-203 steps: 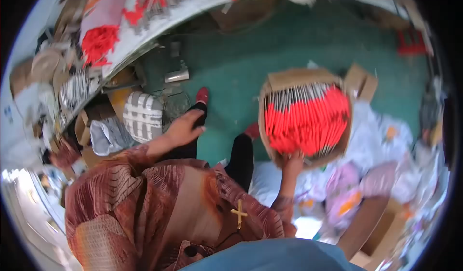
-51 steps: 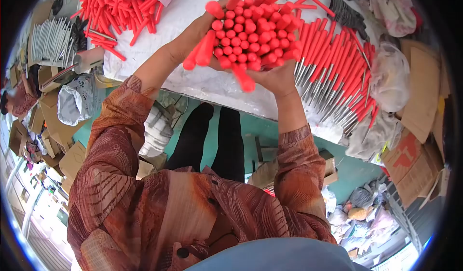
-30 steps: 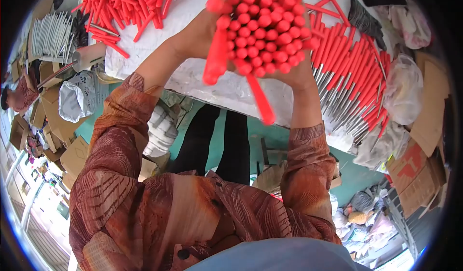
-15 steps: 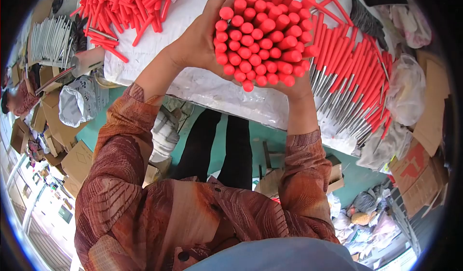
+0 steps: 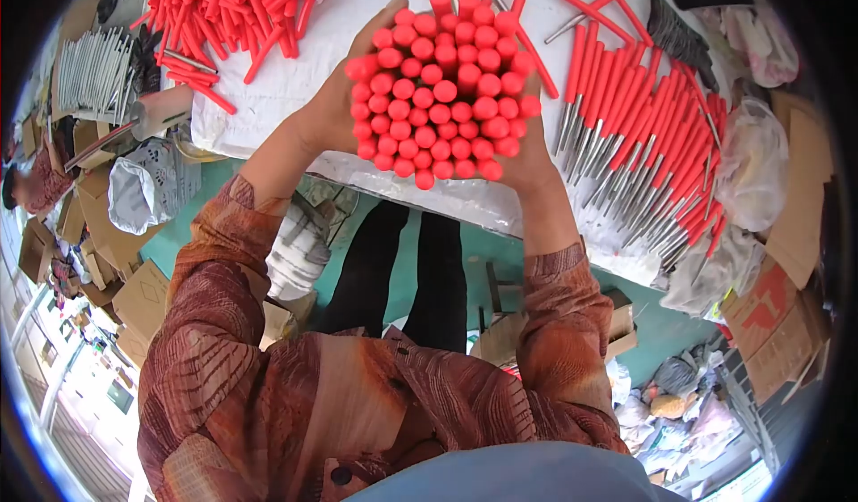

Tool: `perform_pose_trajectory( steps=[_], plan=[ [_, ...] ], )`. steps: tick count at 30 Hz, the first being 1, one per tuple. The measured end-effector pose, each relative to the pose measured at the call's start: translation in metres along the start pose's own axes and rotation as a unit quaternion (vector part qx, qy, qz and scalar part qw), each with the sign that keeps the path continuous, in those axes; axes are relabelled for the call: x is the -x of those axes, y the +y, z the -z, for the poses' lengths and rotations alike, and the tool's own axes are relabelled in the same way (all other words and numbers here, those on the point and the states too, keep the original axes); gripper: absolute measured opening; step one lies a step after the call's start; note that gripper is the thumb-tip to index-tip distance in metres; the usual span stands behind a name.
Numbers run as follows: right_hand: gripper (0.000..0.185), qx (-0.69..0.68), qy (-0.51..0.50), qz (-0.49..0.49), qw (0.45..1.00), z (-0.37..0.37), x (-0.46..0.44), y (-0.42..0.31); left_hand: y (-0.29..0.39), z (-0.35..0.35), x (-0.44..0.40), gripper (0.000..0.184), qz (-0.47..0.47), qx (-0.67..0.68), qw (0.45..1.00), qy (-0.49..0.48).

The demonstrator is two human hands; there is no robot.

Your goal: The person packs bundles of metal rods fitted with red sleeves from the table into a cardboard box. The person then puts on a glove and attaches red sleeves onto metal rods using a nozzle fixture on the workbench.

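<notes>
A thick bundle of red-sleeved rods stands upright between my hands, its rounded red ends facing the camera. My left hand wraps its left side, and my right hand grips its right side; most fingers are hidden behind the rods. Just beyond the bundle, loose red-sleeved rods lie on the white-covered table. To the right is a long row of metal rods with red sleeves, overlapping one another. A heap of red sleeves fills the table's upper left.
Left of the table are a stack of bare metal rods and a white sack. Clear plastic bags and cardboard crowd the right edge. Another person is at the far left. Bagged items lie at lower right.
Both hands have moved left and slightly toward my body with the bundle. Loose rods behind it, previously covered, now show. The row on the right looks unmoved.
</notes>
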State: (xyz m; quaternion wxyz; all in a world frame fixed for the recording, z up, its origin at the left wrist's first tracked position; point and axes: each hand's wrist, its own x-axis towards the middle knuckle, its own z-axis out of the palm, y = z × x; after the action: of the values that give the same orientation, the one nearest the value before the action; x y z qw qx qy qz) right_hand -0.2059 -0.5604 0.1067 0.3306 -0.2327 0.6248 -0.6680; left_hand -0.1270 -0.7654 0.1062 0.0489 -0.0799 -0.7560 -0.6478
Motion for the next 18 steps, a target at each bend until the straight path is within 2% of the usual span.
perform_pose_trajectory(
  steps=[2,4,5,6,7,8,9,10,12,14,16,18],
  plan=[
    [0.123,0.073,0.003,0.145,0.987,0.000,-0.006,0.000,-0.004,0.003,0.001,0.101,0.006,-0.026,1.000,0.009],
    [0.120,0.101,-0.010,0.148,0.984,0.003,-0.022,-0.001,-0.007,0.011,-0.010,0.094,0.023,-0.049,0.998,0.022],
    [0.108,0.024,0.034,0.148,0.988,0.001,-0.033,-0.001,-0.009,0.014,-0.022,0.090,0.048,-0.035,0.998,0.033],
    [0.095,-0.053,0.079,0.146,0.985,0.001,-0.042,-0.001,-0.003,0.015,-0.034,0.087,0.084,0.002,0.996,0.042],
    [0.095,-0.053,0.083,0.147,0.984,0.005,-0.052,-0.005,0.007,0.014,-0.055,0.070,0.131,0.094,0.985,0.061],
    [0.075,-0.146,0.089,0.066,0.983,0.007,-0.062,-0.013,0.013,0.015,-0.073,0.070,0.134,0.094,0.985,0.056],
    [0.055,-0.241,0.096,-0.014,0.966,0.008,-0.067,-0.022,0.019,0.017,-0.091,0.057,0.188,0.196,0.961,0.045],
    [0.055,-0.244,0.105,-0.007,0.964,0.013,-0.070,-0.036,0.030,0.016,-0.105,0.045,0.238,0.291,0.926,0.034],
    [0.048,-0.377,0.009,-0.067,0.924,0.024,-0.066,-0.064,0.056,0.009,-0.116,0.044,0.253,0.316,0.914,0.014],
    [0.053,-0.354,0.044,-0.039,0.933,0.023,-0.046,-0.077,0.080,0.001,-0.121,0.044,0.267,0.339,0.902,-0.015],
    [0.038,-0.347,0.099,-0.075,0.930,0.018,-0.006,-0.087,0.105,-0.017,-0.103,0.041,0.330,0.249,0.910,-0.001],
    [0.037,-0.347,0.147,-0.057,0.924,0.008,0.046,-0.092,0.128,-0.050,-0.075,0.032,0.355,0.268,0.895,0.021]
  ],
)
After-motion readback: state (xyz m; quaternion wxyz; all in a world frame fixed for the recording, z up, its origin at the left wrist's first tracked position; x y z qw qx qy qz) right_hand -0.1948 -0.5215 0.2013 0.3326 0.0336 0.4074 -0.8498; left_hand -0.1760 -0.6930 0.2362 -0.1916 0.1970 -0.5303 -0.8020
